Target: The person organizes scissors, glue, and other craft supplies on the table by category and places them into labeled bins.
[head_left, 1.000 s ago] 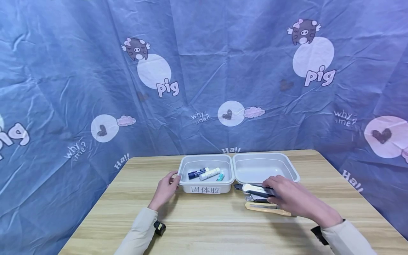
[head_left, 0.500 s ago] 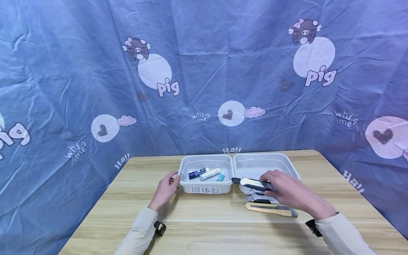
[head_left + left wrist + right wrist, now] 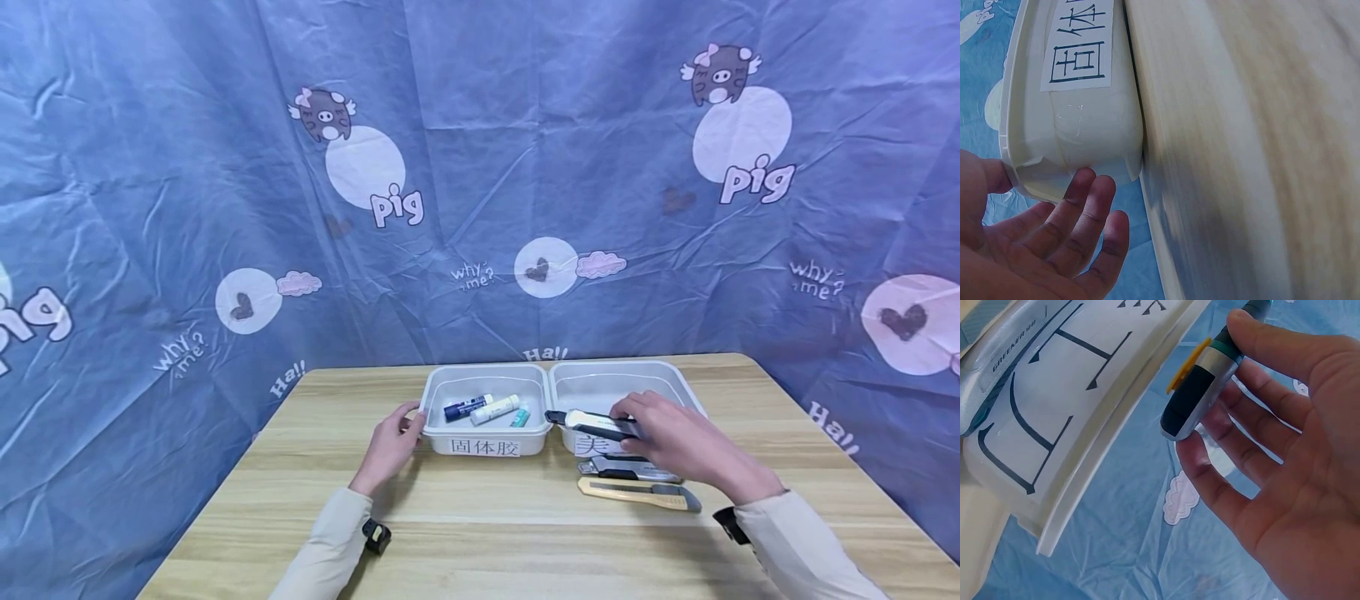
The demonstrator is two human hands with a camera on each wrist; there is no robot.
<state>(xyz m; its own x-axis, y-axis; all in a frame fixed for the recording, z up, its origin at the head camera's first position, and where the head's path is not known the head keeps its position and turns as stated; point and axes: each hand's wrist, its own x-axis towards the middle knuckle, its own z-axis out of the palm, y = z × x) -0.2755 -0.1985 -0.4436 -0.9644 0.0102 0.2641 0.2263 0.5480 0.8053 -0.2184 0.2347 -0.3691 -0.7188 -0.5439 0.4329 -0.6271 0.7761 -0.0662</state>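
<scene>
A white-and-black knife (image 3: 600, 423) is pinched near one end by the right hand (image 3: 671, 437), thumb on one side, fingertips on the other. Seen from the head, its long axis runs nearly nine to three, its free end pointing just past nine. The knife overlaps the front rim of the right box (image 3: 622, 363), whose hollow opens at eleven o'clock from the fingertips; I cannot tell whether knife and rim touch. A grey knife (image 3: 622, 468) and a yellow knife (image 3: 637, 493) lie roughly parallel on the table (image 3: 487, 550), toward six o'clock from the right box. The left hand (image 3: 390, 442), fingers loosely spread, touches the left box (image 3: 483, 434) at its nine o'clock end, well apart from the held knife.
</scene>
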